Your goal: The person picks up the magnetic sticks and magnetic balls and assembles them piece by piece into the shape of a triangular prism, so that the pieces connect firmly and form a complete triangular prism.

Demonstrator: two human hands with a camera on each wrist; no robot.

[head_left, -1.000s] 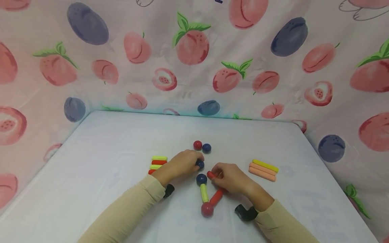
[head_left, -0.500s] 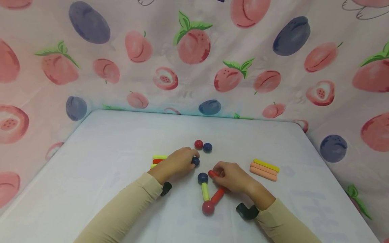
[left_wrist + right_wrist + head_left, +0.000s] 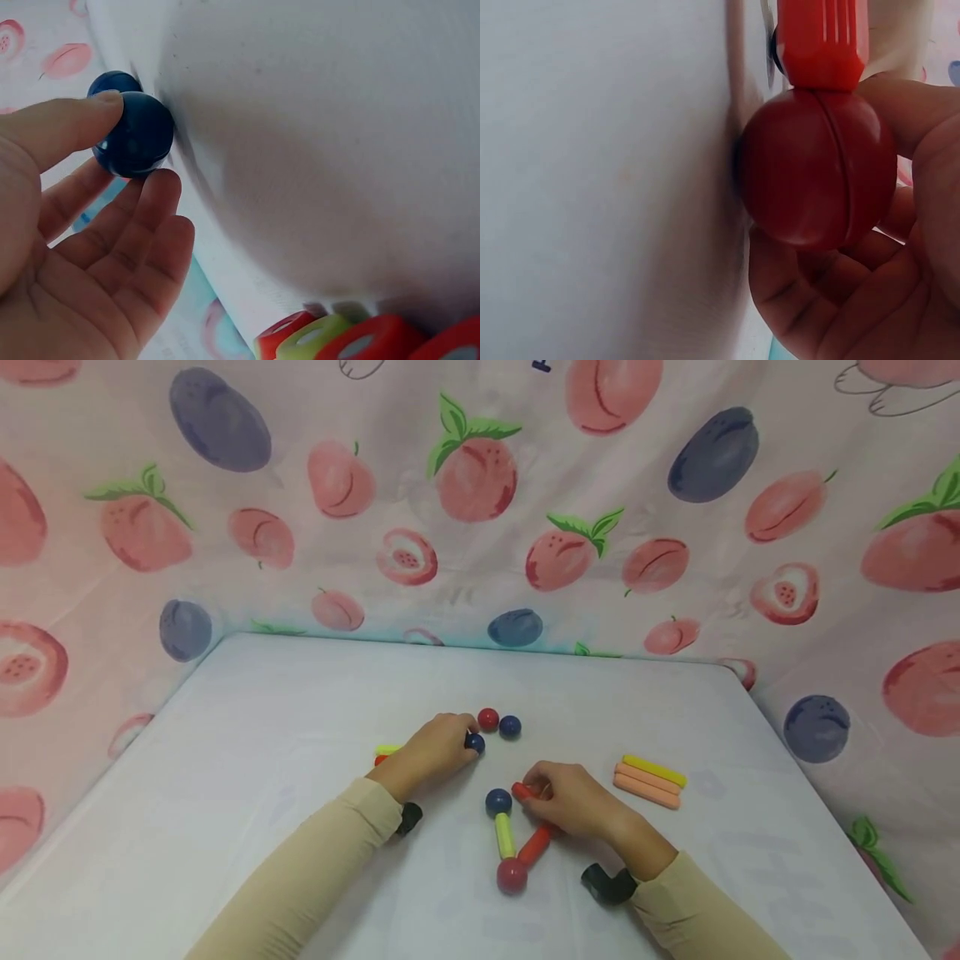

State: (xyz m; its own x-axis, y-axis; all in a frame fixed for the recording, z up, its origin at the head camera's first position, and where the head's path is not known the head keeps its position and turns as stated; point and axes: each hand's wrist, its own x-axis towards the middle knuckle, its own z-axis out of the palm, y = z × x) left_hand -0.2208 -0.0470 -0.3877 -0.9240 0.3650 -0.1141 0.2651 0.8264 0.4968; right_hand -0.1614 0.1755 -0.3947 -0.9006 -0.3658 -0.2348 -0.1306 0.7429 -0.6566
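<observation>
My left hand (image 3: 438, 745) pinches a blue ball (image 3: 139, 139) between thumb and fingers, just left of the loose balls. My right hand (image 3: 573, 797) pinches a short red stick (image 3: 521, 791), whose tip points left. In the right wrist view a red ball (image 3: 814, 169) sits between thumb and fingers, joined to another red stick (image 3: 823, 45); the hand hides this ball from the head view. That second stick runs to a front red ball (image 3: 512, 877), from which a yellow-green stick (image 3: 504, 835) leads to a blue ball (image 3: 498, 802), making a V.
A loose red ball (image 3: 488, 719) and a loose blue ball (image 3: 510, 727) sit behind the hands. At right lie a yellow stick (image 3: 654, 771) and two orange sticks (image 3: 647, 785). Red and yellow-green sticks (image 3: 315, 337) lie partly hidden under the left forearm.
My left hand has carried its blue ball left and farther back, away from the V of sticks. My right hand stays in place with its red stick.
</observation>
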